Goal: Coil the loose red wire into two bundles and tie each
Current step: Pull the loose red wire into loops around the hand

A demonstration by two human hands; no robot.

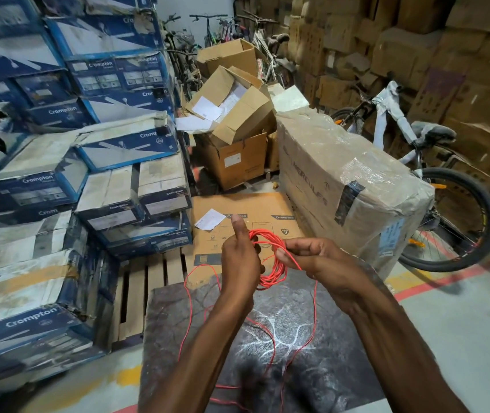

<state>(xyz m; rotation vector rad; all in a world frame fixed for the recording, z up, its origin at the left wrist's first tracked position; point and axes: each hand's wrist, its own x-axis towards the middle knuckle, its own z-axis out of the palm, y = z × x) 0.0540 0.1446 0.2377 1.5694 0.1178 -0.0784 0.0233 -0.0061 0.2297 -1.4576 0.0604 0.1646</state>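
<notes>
Red wire coil [270, 257] hangs upright between both hands, long axis vertical. Left hand [239, 257] grips its left side, thumb up; right hand [312, 257] pinches 1 strand. Loose tail trails down over the dark slab [327, 338].
</notes>
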